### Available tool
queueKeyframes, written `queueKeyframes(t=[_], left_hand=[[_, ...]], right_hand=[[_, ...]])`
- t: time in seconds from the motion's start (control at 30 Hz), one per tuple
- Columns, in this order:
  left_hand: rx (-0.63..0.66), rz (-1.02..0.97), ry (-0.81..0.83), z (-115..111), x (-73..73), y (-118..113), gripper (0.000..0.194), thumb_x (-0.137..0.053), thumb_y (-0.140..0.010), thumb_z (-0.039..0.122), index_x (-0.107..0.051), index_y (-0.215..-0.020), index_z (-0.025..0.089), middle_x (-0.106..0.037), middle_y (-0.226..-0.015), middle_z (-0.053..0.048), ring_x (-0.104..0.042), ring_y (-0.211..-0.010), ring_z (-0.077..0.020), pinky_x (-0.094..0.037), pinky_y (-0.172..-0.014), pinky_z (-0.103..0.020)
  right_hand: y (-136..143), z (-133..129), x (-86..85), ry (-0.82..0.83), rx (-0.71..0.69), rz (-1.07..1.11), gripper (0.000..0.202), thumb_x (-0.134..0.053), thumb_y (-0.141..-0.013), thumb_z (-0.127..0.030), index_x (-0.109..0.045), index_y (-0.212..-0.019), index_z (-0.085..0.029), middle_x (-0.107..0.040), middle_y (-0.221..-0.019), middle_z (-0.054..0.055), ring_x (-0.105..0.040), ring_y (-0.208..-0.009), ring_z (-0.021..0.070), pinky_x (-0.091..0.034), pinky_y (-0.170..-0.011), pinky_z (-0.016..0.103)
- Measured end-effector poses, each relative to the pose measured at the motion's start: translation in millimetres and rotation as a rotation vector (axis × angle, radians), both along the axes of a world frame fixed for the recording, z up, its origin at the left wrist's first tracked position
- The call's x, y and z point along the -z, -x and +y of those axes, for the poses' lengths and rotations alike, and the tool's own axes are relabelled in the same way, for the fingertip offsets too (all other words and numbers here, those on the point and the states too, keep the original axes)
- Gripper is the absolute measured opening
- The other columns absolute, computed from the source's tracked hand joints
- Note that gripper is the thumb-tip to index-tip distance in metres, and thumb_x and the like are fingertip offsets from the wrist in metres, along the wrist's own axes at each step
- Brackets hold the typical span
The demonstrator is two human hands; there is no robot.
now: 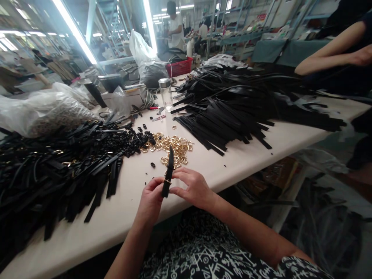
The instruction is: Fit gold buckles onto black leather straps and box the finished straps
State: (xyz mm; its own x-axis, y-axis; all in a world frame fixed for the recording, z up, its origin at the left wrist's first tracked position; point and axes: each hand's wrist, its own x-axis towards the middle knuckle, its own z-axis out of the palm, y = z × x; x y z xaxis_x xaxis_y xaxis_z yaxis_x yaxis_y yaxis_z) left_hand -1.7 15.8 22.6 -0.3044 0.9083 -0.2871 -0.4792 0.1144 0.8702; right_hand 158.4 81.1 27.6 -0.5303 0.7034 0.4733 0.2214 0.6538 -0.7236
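Between my two hands, over the table's front edge, is a short black strap (169, 170) held upright, with a gold buckle (166, 181) around its lower part. My left hand (151, 198) pinches the strap from the left, close to the buckle. From the other side, the fingers of my right hand (192, 186) close on the strap at the buckle's level. Just beyond the strap lies a heap of gold buckles (181, 149). Small black loops (136, 139) are piled beside it on the left.
Black straps with buckles (58, 170) cover the table's left side. Loose black straps (221, 120) are heaped at right. Behind stand a glass bottle (166, 97), plastic bags (43, 110) and a red basket (180, 66). A co-worker's arm (328, 52) is at far right.
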Motion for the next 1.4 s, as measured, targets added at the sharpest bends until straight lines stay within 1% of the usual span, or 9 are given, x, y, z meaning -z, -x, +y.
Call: queueKeyframes(t=[0.2, 0.37, 0.53, 0.73, 0.87, 1.0, 1.13, 1.3, 1.4], left_hand=[[-0.041, -0.058, -0.042, 1, 8.1, -16, 0.024, -0.087, -0.059, 0.029, -0.072, -0.074, 0.017, -0.062, -0.067, 0.002, -0.047, -0.056, -0.0067, -0.04, -0.054, -0.019], [-0.036, 0.02, -0.046, 1, 11.3, -22, 0.023, -0.084, -0.065, 0.033, -0.071, -0.077, 0.018, -0.06, -0.065, 0.003, -0.049, -0.055, -0.0074, -0.04, -0.054, -0.02], [0.172, 0.487, -0.001, 10, 3.8, 14, 0.021, -0.076, -0.073, 0.036, -0.073, -0.083, 0.018, -0.067, -0.072, -0.002, -0.059, -0.063, -0.0146, -0.044, -0.058, -0.025], [0.023, 1.152, 0.114, 57, 5.4, 79, 0.021, -0.071, -0.074, 0.04, -0.075, -0.084, 0.021, -0.071, -0.072, -0.004, -0.06, -0.061, -0.019, -0.042, -0.06, -0.03], [0.095, 1.333, 0.178, 77, 10.2, 86, 0.01, -0.068, -0.075, 0.031, -0.074, -0.073, 0.023, -0.073, -0.072, -0.005, -0.062, -0.066, -0.0217, -0.041, -0.065, -0.032], [0.148, 1.405, 0.098, 76, 15.2, 78, 0.014, -0.064, -0.078, 0.026, -0.076, -0.085, 0.023, -0.074, -0.081, -0.006, -0.063, -0.072, -0.0216, -0.044, -0.07, -0.032], [0.084, 1.267, -0.019, 65, 19.2, 68, 0.015, -0.064, -0.077, 0.023, -0.076, -0.086, 0.022, -0.073, -0.085, -0.006, -0.063, -0.075, -0.0196, -0.047, -0.074, -0.032], [0.063, 0.556, -0.015, 40, 12.0, 46, 0.021, -0.073, -0.071, 0.033, -0.072, -0.087, 0.018, -0.068, -0.069, -0.001, -0.062, -0.062, -0.0153, -0.049, -0.063, -0.028], [0.039, 0.354, -0.089, 23, 3.0, 31, 0.02, -0.077, -0.07, 0.03, -0.071, -0.084, 0.018, -0.067, -0.07, 0.0, -0.06, -0.06, -0.0118, -0.049, -0.063, -0.025]], right_hand=[[18, -9, 13.4, 0.411, -0.062, 0.351, 0.023, -0.07, -0.086, -0.038, -0.075, -0.101, -0.021, -0.073, -0.109, 0.007, -0.066, -0.106, 0.0224, -0.05, -0.098, 0.037], [24, -9, 16.8, 0.71, -0.07, 0.496, 0.027, -0.07, -0.085, -0.044, -0.075, -0.092, -0.019, -0.072, -0.092, 0.005, -0.067, -0.087, 0.0201, -0.054, -0.082, 0.033], [18, 1, 21.1, 0.634, -0.017, 0.491, 0.023, -0.066, -0.087, -0.04, -0.071, -0.086, -0.018, -0.07, -0.084, 0.004, -0.064, -0.079, 0.0174, -0.053, -0.076, 0.032], [17, 2, 27.1, 0.722, 0.0, 0.426, 0.027, -0.062, -0.087, -0.043, -0.064, -0.089, -0.017, -0.072, -0.085, 0.006, -0.072, -0.071, 0.0171, -0.056, -0.064, 0.028], [18, -2, 29.8, 0.782, -0.035, 0.373, 0.028, -0.061, -0.088, -0.045, -0.059, -0.087, -0.017, -0.071, -0.08, 0.004, -0.07, -0.061, 0.015, -0.058, -0.059, 0.027], [16, -1, 31.1, 0.737, -0.016, 0.339, 0.025, -0.059, -0.089, -0.042, -0.057, -0.086, -0.017, -0.07, -0.073, 0.002, -0.067, -0.056, 0.0126, -0.055, -0.055, 0.024], [18, 2, 29.8, 0.705, 0.018, 0.318, 0.023, -0.06, -0.088, -0.04, -0.058, -0.087, -0.018, -0.069, -0.069, 0.001, -0.063, -0.051, 0.0109, -0.052, -0.051, 0.022], [25, 1, 29.7, 0.669, 0.023, 0.256, 0.019, -0.061, -0.088, -0.037, -0.057, -0.086, -0.018, -0.069, -0.068, 0.0, -0.063, -0.049, 0.0109, -0.051, -0.049, 0.021], [28, -2, 28.1, 0.629, 0.003, 0.212, 0.016, -0.06, -0.089, -0.035, -0.058, -0.087, -0.019, -0.07, -0.07, 0.0, -0.064, -0.051, 0.0113, -0.052, -0.05, 0.022]])
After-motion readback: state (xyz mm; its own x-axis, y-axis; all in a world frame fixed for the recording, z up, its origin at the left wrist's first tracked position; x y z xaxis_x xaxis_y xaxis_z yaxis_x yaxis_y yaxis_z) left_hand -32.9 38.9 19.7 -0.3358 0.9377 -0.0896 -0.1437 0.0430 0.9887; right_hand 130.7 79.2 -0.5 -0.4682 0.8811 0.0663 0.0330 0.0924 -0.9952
